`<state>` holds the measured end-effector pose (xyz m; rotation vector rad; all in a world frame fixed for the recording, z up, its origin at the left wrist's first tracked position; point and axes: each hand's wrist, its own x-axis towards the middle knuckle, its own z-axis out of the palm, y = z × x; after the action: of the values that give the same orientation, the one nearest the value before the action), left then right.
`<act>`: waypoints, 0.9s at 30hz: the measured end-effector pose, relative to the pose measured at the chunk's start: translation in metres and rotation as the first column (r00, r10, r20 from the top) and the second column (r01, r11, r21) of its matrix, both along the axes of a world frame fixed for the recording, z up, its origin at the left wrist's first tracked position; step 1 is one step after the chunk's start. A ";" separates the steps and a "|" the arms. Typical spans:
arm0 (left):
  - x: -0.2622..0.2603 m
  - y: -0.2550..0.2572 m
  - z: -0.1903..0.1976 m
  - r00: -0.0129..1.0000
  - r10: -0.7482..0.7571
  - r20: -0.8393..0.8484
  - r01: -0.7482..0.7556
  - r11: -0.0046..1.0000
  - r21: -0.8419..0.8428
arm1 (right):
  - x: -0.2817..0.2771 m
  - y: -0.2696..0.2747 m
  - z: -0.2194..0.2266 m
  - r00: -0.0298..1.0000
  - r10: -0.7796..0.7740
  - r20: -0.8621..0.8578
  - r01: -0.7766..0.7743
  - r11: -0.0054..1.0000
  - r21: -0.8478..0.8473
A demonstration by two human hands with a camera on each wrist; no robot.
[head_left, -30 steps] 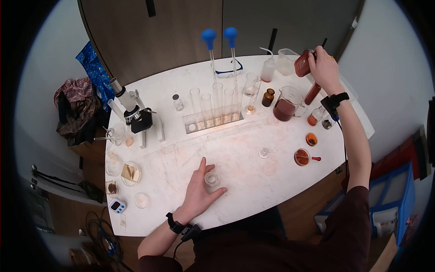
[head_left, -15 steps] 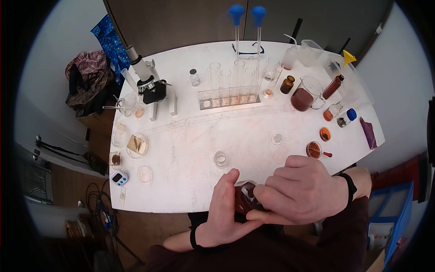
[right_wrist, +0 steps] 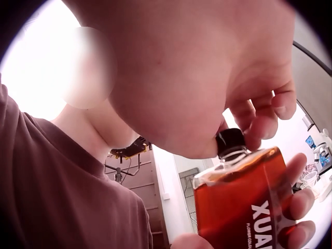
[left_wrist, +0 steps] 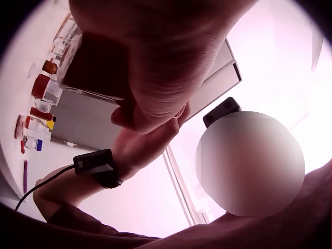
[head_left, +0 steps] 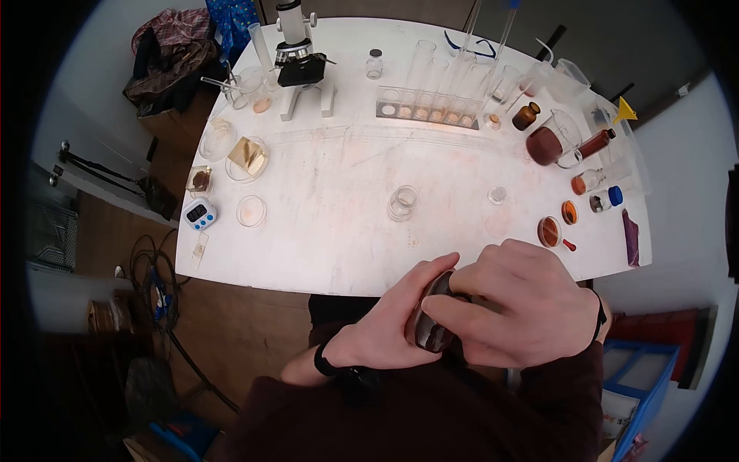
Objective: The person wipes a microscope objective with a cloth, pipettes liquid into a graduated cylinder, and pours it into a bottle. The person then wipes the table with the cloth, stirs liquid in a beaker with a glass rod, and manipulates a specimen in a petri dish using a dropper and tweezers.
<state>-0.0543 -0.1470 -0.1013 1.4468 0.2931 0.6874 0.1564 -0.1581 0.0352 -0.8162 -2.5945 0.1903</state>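
A flat glass bottle of red liquid [right_wrist: 233, 207], with white lettering on it, is upright in the right wrist view. In the head view my left hand [head_left: 389, 323] grips its body just off the table's front edge. My right hand [head_left: 527, 308] is over the top, its thumb and fingers around the black cap [right_wrist: 231, 141], which sits on the bottle's neck. Beyond both hands, a small clear glass jar [head_left: 402, 203] stands on the white table [head_left: 331, 231]. The left wrist view shows the bottle only as a dark shape beside the hand.
At the back stand a microscope [head_left: 302, 69] and a rack of test tubes [head_left: 427, 114]. To the right are a beaker of dark red liquid [head_left: 544, 145], a brown bottle [head_left: 526, 116] and red-stained dishes [head_left: 549, 231]. A timer [head_left: 200, 214] lies at the left edge.
My right hand has brought the red bottle from the back right to the front edge. The left hand has left the glass jar and now holds the bottle. The head view has shifted.
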 end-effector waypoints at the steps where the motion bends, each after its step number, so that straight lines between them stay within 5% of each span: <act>1: -0.002 -0.003 -0.001 1.000 0.017 0.002 -0.017 1.000 -0.006 | -0.001 -0.003 -0.001 1.000 -0.013 0.004 0.013 1.000 0.012; 2: -0.002 -0.006 -0.003 0.991 0.129 0.029 -0.132 0.981 0.142 | -0.004 -0.006 -0.002 1.000 -0.010 0.008 0.010 1.000 0.006; 6: 0.006 -0.021 -0.017 0.916 0.375 0.142 -0.401 0.865 0.303 | -0.018 -0.021 -0.009 0.956 -0.225 -0.189 0.226 0.974 -0.021; 9: 0.003 -0.024 -0.022 0.889 0.425 0.169 -0.455 0.792 0.406 | -0.022 -0.031 -0.022 0.937 -0.287 -0.199 0.291 0.957 -0.012; 19: 0.003 -0.040 -0.029 0.944 0.314 0.100 -0.330 0.900 0.284 | -0.018 -0.047 -0.058 0.852 -0.264 -0.451 0.200 0.962 -0.185; 23: 0.017 -0.047 -0.030 0.934 0.341 0.110 -0.358 0.865 0.353 | -0.011 -0.056 -0.092 0.705 -0.225 -0.672 0.070 0.966 -0.249; 25: 0.020 -0.050 -0.031 0.939 0.333 0.090 -0.342 0.866 0.365 | -0.011 -0.053 -0.111 0.503 -0.208 -0.839 -0.095 0.952 -0.292; 27: 0.025 -0.050 -0.032 0.930 0.364 0.057 -0.353 0.836 0.421 | -0.002 -0.052 -0.117 0.541 -0.154 -0.827 -0.165 0.945 -0.284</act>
<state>-0.0292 -0.1975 -0.1328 1.8410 0.4633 1.0908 0.1541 -0.2099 -0.0815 -0.5886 -1.6241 0.8312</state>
